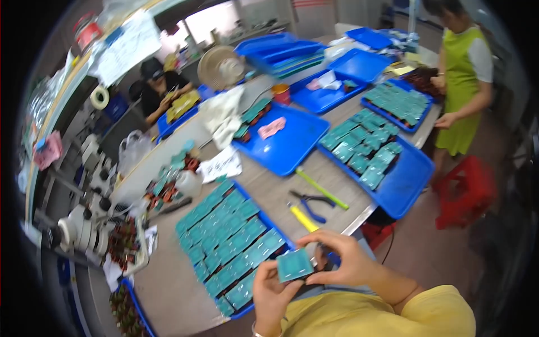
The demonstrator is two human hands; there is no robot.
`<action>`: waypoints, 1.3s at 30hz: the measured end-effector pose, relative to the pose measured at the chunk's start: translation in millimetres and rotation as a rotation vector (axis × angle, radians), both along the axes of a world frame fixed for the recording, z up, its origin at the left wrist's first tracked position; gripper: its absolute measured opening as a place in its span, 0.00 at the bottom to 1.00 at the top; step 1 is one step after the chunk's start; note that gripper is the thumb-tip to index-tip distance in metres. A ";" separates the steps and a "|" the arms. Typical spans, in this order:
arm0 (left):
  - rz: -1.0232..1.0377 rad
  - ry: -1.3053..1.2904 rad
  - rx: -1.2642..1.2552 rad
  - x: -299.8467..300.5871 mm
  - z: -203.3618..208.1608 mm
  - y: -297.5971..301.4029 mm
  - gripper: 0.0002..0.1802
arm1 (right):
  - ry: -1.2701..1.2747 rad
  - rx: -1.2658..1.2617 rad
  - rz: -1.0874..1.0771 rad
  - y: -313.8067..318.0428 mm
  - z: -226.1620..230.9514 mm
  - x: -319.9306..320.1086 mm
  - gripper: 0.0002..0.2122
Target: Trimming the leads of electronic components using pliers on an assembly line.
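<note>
Close to my body, above the table's front edge, I hold a small square teal-topped part (295, 265). My left hand (272, 295) pinches its left side and lower edge between thumb and fingers. Curled around its right side, my right hand (342, 258) also grips a small greyish piece at that edge, partly hidden by the fingers. Just left of my hands, rows of similar teal parts fill a blue tray (264, 216). Beyond the hands lie a yellow-handled tool (303, 217), dark pliers with blue on one handle (311, 205) and a yellow-green stick (323, 189).
A blue tray (286, 149) with a pink cloth lies farther back; another tray (407, 180) holds teal parts at the right. A white microscope (78, 230) stands left. One person (463, 84) stands far right, another (157, 90) sits far left. A red stool (463, 191) is on the floor.
</note>
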State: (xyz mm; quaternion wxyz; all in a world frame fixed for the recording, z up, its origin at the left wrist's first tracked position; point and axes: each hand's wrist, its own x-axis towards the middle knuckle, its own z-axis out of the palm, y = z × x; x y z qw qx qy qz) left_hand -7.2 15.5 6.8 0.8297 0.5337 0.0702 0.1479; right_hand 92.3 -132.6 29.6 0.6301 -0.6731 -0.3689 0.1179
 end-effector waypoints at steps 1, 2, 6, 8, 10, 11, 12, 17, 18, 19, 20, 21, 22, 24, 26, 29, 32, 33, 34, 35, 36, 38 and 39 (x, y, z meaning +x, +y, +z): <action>-0.026 -0.013 0.003 2.2 0.0 -0.6 0.23 | 0.026 0.003 -0.002 0.3 1.3 0.3 0.27; -0.041 -0.014 0.008 0.6 0.2 0.0 0.23 | 0.086 0.001 0.008 1.3 2.6 -1.6 0.26; -0.068 -0.044 0.014 -1.1 6.9 -0.8 0.23 | 0.094 0.015 -0.005 3.6 2.5 -3.2 0.25; -0.043 -0.049 0.029 -1.6 6.9 -1.2 0.23 | 0.136 0.038 -0.022 7.3 7.5 -5.7 0.24; -0.026 -0.060 0.046 -2.8 6.6 -0.4 0.23 | 0.163 0.054 -0.054 8.9 8.6 -6.5 0.23; -0.026 -0.067 0.042 -3.3 6.5 0.2 0.23 | 0.168 0.052 -0.050 8.2 7.5 -5.4 0.23; -0.027 -0.074 0.038 -4.2 6.1 0.3 0.23 | 0.145 0.019 -0.020 6.5 5.9 -4.4 0.24; -0.046 -0.089 -0.034 -5.1 3.0 -0.3 0.22 | 0.117 -0.012 -0.006 6.8 5.5 -5.0 0.25; -0.064 -0.097 -0.090 -5.1 1.6 -0.1 0.21 | 0.144 -0.014 -0.010 6.6 5.2 -5.4 0.24; -0.062 -0.096 -0.090 -5.8 -1.3 1.1 0.21 | 0.170 -0.017 -0.013 6.3 5.2 -5.8 0.24; -0.088 -0.059 -0.119 -7.0 -5.6 2.6 0.22 | 0.172 -0.016 -0.011 6.2 6.3 -5.2 0.24; -0.114 -0.022 -0.148 -8.0 -8.2 3.6 0.22 | 0.162 0.013 -0.002 5.8 8.7 -4.1 0.25; -0.111 -0.020 -0.147 -8.2 -8.9 3.9 0.22 | 0.153 0.043 0.007 5.5 11.0 -3.4 0.25; -0.251 -0.024 -0.247 -8.2 -10.1 4.2 0.26 | 0.221 0.048 0.029 4.7 14.7 -3.8 0.26; -0.281 -0.011 -0.244 -8.7 -14.2 5.0 0.26 | 0.290 0.054 0.048 4.2 14.5 -2.8 0.27; -0.334 0.011 -0.210 -5.1 -16.2 7.6 0.26 | 0.294 0.063 0.156 4.1 11.4 -0.3 0.27; -0.331 0.031 -0.166 -2.5 -9.3 1.9 0.25 | 0.268 0.088 0.139 0.7 11.6 -2.7 0.27; -0.295 0.049 -0.158 -1.7 -7.7 0.6 0.25 | 0.253 0.087 0.132 0.5 10.6 -2.2 0.27; -0.297 0.049 -0.156 -1.5 -8.5 1.1 0.25 | 0.238 0.087 0.124 0.2 9.7 -1.8 0.26; -0.322 0.035 -0.140 -2.1 -10.3 1.8 0.25 | 0.237 0.089 0.121 0.0 8.9 -1.5 0.26; -0.348 0.020 -0.124 -2.9 -11.6 2.0 0.25 | 0.215 0.075 0.119 -0.7 8.3 -1.2 0.26; -0.369 0.046 -0.150 -5.8 -12.9 2.6 0.26 | 0.192 0.063 0.111 -2.0 7.9 -0.8 0.25; -0.385 0.074 -0.176 -7.1 -13.4 2.2 0.27 | 0.179 0.064 0.111 -2.0 8.1 -1.3 0.25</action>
